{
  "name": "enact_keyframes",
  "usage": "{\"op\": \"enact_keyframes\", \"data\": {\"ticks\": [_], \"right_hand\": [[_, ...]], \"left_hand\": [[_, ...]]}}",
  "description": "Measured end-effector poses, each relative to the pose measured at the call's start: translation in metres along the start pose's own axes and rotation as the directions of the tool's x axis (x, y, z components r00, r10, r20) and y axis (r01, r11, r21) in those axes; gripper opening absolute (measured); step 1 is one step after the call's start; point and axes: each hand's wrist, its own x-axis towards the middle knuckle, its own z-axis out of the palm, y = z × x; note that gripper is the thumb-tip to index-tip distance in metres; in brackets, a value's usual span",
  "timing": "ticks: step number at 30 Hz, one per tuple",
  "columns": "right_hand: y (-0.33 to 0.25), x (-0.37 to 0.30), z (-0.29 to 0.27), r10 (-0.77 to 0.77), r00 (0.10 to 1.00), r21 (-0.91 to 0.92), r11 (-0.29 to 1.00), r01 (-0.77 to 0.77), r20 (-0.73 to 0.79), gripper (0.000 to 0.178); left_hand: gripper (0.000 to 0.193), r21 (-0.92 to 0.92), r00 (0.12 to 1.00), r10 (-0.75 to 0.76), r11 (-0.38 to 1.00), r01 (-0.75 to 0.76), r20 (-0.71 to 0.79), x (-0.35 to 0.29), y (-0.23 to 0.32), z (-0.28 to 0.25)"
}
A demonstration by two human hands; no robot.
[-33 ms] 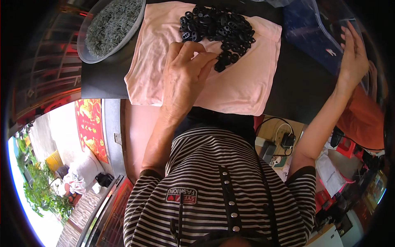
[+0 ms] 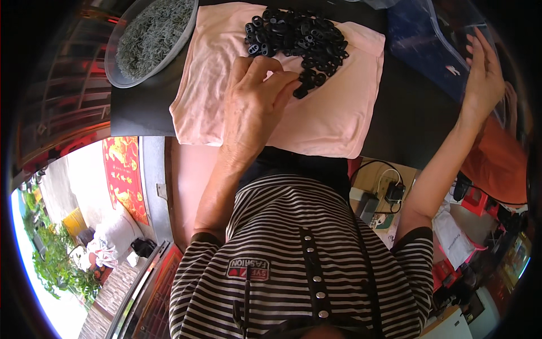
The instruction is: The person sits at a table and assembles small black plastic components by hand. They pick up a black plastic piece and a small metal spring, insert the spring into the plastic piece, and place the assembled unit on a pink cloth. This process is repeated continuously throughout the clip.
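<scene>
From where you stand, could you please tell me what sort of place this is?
Perhaps a home or small workshop: black parts piled on pink cloth, a tub of grey pieces, and a red banner by a door frame.

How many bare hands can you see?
2: the left hand at the near edge of the black pieces on the pink cloth; the right hand at the upper right. I see no others.

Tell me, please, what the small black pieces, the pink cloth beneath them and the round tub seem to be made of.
Small black pieces: probably moulded plastic or rubber, fairly smooth; small highlights and repeated rounded shapes suggest it.
Pink cloth: matte textile, judging by its soft wrinkles; the fibre cannot be told.
Round tub: likely plastic, slightly glossy, with a translucent-looking wall.
</scene>
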Motion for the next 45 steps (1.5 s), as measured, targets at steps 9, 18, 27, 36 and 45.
{"op": "enact_keyframes", "data": {"ticks": [9,18,27,36,45], "right_hand": [[0.001,-0.002,0.003,-0.052,0.998,0.019,0.998,0.053,-0.027,0.024],[-0.022,-0.011,0.006,-0.109,0.991,0.003,0.994,0.110,-0.071,0.019],[-0.002,-0.003,-0.002,0.024,1.000,0.015,1.000,-0.024,0.018,0.027],[-0.003,-0.005,-0.001,-0.067,0.998,-0.057,0.996,0.067,0.008,0.025],[-0.002,-0.004,0.000,-0.154,0.985,0.009,0.988,0.155,-0.084,0.021]], "left_hand": [[0.021,0.042,0.997,-0.045,0.998,0.043,0.056,0.000,0.012,0.005],[0.016,0.003,0.998,-0.061,0.998,0.061,0.013,-0.009,0.011,0.008],[0.009,-0.595,0.972,-0.234,0.780,0.192,0.006,-0.011,0.020,-0.001],[0.026,-0.909,0.817,-0.414,-0.074,0.410,0.402,-0.034,0.032,-0.014],[0.018,-0.912,0.813,-0.420,-0.109,0.397,0.404,-0.050,0.036,-0.013]]}}
